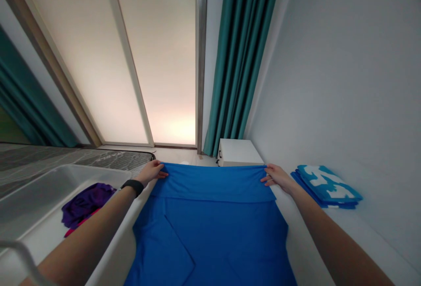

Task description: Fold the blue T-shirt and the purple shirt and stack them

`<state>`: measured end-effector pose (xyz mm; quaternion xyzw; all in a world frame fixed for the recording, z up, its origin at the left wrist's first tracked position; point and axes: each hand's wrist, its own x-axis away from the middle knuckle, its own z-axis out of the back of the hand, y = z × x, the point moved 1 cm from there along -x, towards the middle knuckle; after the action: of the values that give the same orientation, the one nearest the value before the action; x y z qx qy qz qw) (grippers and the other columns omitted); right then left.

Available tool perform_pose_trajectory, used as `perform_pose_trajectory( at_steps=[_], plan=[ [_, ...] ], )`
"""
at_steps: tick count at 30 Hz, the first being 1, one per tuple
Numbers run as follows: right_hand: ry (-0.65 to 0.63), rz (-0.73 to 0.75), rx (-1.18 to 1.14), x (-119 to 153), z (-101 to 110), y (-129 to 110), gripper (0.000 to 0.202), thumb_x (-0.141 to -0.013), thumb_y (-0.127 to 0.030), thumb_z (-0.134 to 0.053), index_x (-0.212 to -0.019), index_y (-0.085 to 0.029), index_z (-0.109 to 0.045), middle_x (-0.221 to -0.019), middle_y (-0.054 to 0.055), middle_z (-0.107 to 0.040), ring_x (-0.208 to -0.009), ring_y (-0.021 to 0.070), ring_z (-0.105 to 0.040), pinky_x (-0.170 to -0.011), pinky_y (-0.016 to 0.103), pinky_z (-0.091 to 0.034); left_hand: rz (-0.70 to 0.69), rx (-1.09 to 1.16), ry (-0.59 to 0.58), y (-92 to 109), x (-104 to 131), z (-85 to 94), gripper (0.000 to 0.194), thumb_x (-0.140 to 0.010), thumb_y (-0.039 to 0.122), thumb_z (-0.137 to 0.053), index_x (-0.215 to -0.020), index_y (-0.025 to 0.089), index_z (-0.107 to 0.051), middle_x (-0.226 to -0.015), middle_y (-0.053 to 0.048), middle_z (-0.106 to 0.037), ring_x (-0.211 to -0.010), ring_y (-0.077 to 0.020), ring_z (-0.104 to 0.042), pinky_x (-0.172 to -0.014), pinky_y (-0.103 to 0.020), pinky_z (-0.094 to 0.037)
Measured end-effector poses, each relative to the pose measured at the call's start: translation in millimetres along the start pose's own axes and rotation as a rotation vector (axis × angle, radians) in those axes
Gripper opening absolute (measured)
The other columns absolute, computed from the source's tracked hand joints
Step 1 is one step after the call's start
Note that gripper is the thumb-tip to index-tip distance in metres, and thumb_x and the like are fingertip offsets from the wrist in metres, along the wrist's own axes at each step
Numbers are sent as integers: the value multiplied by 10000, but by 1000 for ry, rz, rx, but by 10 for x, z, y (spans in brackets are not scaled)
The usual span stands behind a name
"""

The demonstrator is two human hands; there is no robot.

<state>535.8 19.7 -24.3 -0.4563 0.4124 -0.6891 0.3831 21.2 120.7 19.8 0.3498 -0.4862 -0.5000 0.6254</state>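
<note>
A blue cloth [217, 229] is spread over a white surface [115, 251], its far part folded over into a band. My left hand [151, 172], with a black band on the wrist, pinches the far left corner. At the far right corner, my right hand [274, 176] grips the same edge between thumb and fingers. The edge is stretched taut between both hands. The lower end of the cloth runs out of view.
At left, a translucent bin [69, 167] holds purple cloth [87, 205] and some red cloth. Folded blue-and-white cloths [327, 185] lie at right by the wall. A white cabinet [240, 152] stands beyond, near a green curtain [241, 58] and sliding doors.
</note>
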Motion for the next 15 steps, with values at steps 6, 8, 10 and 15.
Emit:
perform_pose_trajectory(
  at_steps=[6, 8, 10, 15],
  plan=[
    [51, 63, -66, 78, -8, 11, 32, -893, -166, -491, -919, -185, -490, -805, 46, -639, -761, 193, -716, -488, 220, -559, -55, 21, 45, 38, -22, -90, 163, -757, 240, -639, -726, 193, -486, -611, 0, -641, -686, -213, -731, -638, -280, -587],
    [73, 71, -78, 64, -29, 38, 32, -886, -158, -485, -890, -189, -493, -790, 39, -639, -738, 188, -713, -462, 209, -537, -70, 40, 46, 44, -16, -120, 167, -736, 231, -659, -740, 185, -499, -619, -4, -645, -675, -208, -728, -635, -279, -586],
    [91, 84, -83, 48, -43, 54, 38, -877, -158, -488, -862, -192, -497, -772, 32, -640, -704, 180, -709, -430, 192, -502, -84, 61, 48, 60, -2, -127, 181, -715, 228, -678, -751, 178, -508, -620, -4, -647, -656, -203, -724, -617, -273, -584],
    [106, 133, -85, 100, 6, 13, 74, -859, -182, -509, -789, -202, -501, -691, 7, -626, -633, 162, -695, -373, 159, -399, -118, 104, 70, 126, 84, -44, 228, -669, 252, -714, -732, 176, -509, -565, 15, -624, -571, -206, -706, -547, -271, -570]
  ],
)
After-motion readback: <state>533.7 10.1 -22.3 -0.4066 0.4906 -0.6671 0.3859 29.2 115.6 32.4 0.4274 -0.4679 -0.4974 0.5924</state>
